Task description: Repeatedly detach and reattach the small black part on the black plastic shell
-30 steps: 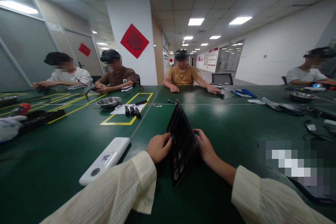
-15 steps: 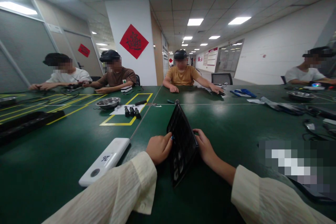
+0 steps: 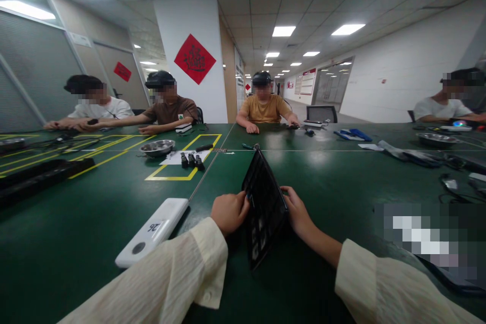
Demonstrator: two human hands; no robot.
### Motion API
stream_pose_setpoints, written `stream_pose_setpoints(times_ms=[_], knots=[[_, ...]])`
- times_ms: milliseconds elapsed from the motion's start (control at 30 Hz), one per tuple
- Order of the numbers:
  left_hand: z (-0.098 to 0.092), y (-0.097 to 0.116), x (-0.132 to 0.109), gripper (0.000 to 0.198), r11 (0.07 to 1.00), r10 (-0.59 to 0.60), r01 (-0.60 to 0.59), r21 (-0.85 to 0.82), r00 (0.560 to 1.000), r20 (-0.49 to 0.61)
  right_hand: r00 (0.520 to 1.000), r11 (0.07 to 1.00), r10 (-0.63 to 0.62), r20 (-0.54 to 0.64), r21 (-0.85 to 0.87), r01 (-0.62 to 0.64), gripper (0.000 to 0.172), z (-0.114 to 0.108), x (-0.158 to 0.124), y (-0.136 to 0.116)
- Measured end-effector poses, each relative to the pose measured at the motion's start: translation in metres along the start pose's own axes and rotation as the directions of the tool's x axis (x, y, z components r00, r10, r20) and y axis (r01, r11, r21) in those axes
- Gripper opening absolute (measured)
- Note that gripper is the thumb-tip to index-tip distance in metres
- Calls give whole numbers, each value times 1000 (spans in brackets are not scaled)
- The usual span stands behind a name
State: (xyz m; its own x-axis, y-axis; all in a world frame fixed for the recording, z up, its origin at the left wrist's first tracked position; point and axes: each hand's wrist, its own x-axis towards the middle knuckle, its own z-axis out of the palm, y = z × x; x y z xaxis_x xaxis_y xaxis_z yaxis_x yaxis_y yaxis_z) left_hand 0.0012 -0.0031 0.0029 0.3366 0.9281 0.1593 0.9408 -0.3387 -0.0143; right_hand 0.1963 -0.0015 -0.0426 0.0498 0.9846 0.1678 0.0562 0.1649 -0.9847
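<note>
A thin black panel with a grid of compartments or cells (image 3: 261,212) is tilted on edge above the green table, in the middle of the view. My left hand (image 3: 230,212) is closed at its left side, with a small blue thing between thumb and finger against the panel; what that thing is, I cannot make out. Around the panel's right edge, the fingers of my right hand (image 3: 298,212) are wrapped, partly hidden behind it. A white device marked 26 (image 3: 154,233) lies left of my left hand.
On the green table (image 3: 341,182) are a metal bowl (image 3: 157,148), black clips (image 3: 192,161) on white paper, a black tray (image 3: 41,177) and blue items (image 3: 353,134). A blurred-out device lies at the right. Several people sit around the far side.
Both my hands and the panel stay nearly in place. Across the table, one person's hand has drawn back leftward; at the left, another person's arm has reached further left.
</note>
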Motion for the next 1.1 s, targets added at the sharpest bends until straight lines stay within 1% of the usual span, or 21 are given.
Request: stream_pose_setpoints(times_ms=[133, 267, 333, 433, 533, 700, 800, 900, 1000, 1100], knots=[[-1, -2, 0, 41, 997, 54, -53, 60, 998, -12, 1000, 1000, 0, 19, -5, 0, 30, -1, 0, 0], [-4, -3, 1, 40, 981, 174, -172, 86, 984, -23, 1000, 999, -21, 10, -47, 22, 31, -2, 0, 2], [-4, -4, 1, 39, 973, 215, -212, 88, 976, -30, 1000, 998, -31, 4, -62, 31, 31, -2, 0, 2], [-3, -5, 0, 39, 969, 244, -242, 50, 968, -56, 999, 996, -42, 5, -80, 42, 31, -2, -1, 1], [1, -6, 0, 42, 973, 221, -225, -57, 973, -68, 998, 993, -61, 7, -97, 62, 30, -2, -1, 1], [6, -5, 2, 50, 961, 113, -118, -250, 993, -36, 997, 989, -75, -11, -132, 73, 31, -3, 0, 1], [8, -3, 3, 55, 958, 45, -42, -283, 999, 6, 997, 990, -71, 3, -125, 71, 33, -2, -1, 0], [8, -1, 4, 59, 952, 2, 3, -305, 1000, 16, 998, 990, -62, 14, -126, 63, 33, -2, -1, -2], [8, 0, 3, 60, 949, -3, 8, -315, 1000, 16, 998, 990, -61, 16, -125, 62, 31, -2, -1, -3], [7, -1, 2, 58, 956, 19, -16, -292, 1000, 6, 998, 991, -69, 6, -119, 69, 30, -2, -1, -3]])
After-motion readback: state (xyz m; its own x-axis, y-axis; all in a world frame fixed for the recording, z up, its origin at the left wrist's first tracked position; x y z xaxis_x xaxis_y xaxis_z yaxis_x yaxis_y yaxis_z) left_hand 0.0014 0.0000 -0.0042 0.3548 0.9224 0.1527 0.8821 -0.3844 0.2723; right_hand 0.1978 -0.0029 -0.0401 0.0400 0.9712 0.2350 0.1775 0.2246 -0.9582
